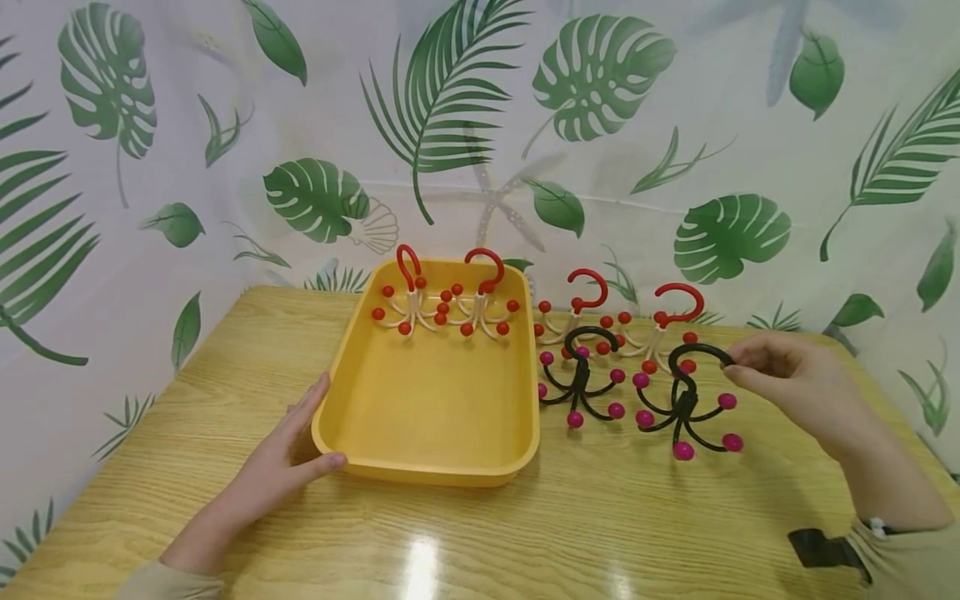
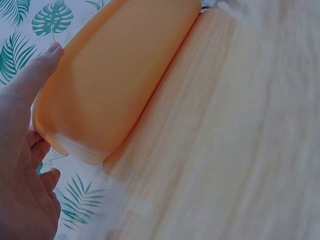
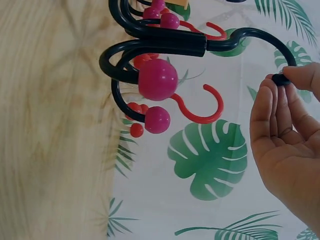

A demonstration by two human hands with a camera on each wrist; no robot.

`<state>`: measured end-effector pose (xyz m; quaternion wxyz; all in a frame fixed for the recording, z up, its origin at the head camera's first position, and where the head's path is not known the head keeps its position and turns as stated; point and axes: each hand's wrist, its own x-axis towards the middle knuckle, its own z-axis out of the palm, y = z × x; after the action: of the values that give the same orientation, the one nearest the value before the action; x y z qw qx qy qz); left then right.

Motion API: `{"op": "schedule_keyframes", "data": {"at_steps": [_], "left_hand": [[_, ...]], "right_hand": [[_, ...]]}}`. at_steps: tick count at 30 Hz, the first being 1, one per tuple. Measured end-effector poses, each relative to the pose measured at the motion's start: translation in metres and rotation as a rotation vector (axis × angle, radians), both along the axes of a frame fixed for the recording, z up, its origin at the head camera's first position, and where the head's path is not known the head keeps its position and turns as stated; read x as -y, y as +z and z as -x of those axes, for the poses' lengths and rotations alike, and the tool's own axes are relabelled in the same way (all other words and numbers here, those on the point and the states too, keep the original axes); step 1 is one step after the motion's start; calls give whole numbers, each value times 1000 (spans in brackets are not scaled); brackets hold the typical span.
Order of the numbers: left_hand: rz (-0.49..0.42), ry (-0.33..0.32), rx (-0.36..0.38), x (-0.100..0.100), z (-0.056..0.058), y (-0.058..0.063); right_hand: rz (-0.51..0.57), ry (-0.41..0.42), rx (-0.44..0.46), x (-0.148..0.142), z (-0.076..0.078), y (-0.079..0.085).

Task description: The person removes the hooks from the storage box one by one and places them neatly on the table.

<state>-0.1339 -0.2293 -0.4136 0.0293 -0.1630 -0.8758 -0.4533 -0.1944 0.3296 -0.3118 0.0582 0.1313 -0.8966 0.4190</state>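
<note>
My right hand [image 1: 787, 383] pinches the tip of the curved top of a black multi-arm hook [image 1: 684, 404] with pink ball ends. This hook is upright, its arms close over the table; the right wrist view shows fingers and thumb meeting at the tip. A second black hook [image 1: 580, 379] stands to its left. Behind them are two white hooks with red tops and balls, one left [image 1: 576, 310] and one right [image 1: 660, 325]. My left hand [image 1: 281, 458] holds the near left corner of a yellow tray [image 1: 427, 473], thumb at the front rim, fingers along the side.
Two more red-topped white hooks, one left [image 1: 412, 304] and one right [image 1: 482, 302], sit at the tray's far end. Everything rests on a wooden table [image 1: 600, 533]. A leaf-patterned cloth [image 1: 480, 192] rises right behind it. A black strap [image 1: 825, 557] hangs at the right sleeve.
</note>
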Motion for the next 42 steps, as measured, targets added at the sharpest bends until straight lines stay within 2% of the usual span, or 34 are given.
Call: {"op": "schedule_keyframes", "data": {"at_steps": [17, 25, 42], "left_hand": [[2, 2, 0, 0, 0, 0], [8, 7, 8, -1, -1, 1], [-16, -2, 2, 2, 0, -2]], "right_hand": [[-29, -11, 52, -6, 10, -16], [-69, -42, 66, -6, 10, -19], [-55, -70, 77, -10, 13, -23]]}}
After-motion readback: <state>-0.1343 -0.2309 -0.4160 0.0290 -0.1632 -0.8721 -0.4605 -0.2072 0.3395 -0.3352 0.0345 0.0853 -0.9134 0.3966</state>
